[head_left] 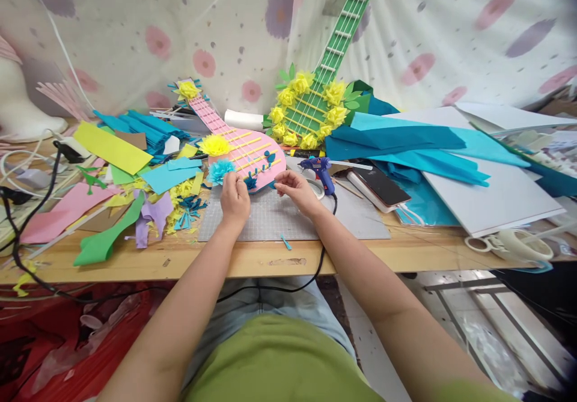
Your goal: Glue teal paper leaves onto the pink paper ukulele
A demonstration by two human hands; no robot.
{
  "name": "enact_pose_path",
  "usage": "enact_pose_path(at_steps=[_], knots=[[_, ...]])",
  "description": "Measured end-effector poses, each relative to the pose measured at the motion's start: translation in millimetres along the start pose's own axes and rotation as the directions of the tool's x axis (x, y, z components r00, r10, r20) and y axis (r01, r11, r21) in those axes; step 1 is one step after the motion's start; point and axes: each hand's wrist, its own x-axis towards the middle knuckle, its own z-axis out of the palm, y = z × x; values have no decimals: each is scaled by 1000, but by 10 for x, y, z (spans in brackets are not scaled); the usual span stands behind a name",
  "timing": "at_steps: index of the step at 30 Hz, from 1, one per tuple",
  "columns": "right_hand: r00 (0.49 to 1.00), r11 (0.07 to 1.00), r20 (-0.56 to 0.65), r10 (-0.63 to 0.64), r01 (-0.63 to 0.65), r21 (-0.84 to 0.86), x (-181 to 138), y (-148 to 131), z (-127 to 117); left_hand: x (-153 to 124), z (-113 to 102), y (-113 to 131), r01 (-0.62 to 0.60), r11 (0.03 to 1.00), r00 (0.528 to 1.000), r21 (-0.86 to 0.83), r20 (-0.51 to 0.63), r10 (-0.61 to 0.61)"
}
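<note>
A pink pipa-shaped paper instrument (252,149) lies on the grey cutting mat (360,228), with yellow strips across its body. It carries a yellow paper flower (215,145), a light-blue paper flower (222,172) and small dark-blue paper pieces (250,181). My left hand (235,199) is closed at its lower edge, beside the light-blue flower; what its fingers hold is hidden. My right hand (297,191) is pinched at the body's lower right edge, near a bit of dark blue; I cannot tell whether it is held. A blue glue gun (321,173) rests behind the right hand.
A larger green paper instrument (311,104) with yellow flowers leans at the back. Coloured paper scraps (155,176) cover the left side. At right are a phone (383,187), blue paper sheets (406,140), white boards (491,197) and tape rolls (518,247). A black cord (321,264) crosses the table edge.
</note>
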Motion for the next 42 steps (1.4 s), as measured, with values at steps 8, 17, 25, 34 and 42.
enact_pose_path(at_steps=[8, 17, 25, 34, 42], knots=[[983, 974, -126, 135, -155, -163, 104, 7, -50, 155, -231, 15, 30, 998, 971, 46, 237, -40], [991, 978, -42, 131, -136, -157, 273, -210, -42, 676, -898, 0, -108, 919, 987, 379, -70, 144], [986, 987, -36, 162, -162, -19, 312, -83, 62, 274, -228, 288, 48, 999, 929, -12, 367, -40], [986, 986, -9, 169, -169, -6, 205, -110, 35, 92, 116, 470, 586, 800, 730, -132, 514, -450], [989, 987, -24, 145, -146, -62, 228, -71, 0, 141, 103, 447, 522, 847, 780, -101, 460, -425]])
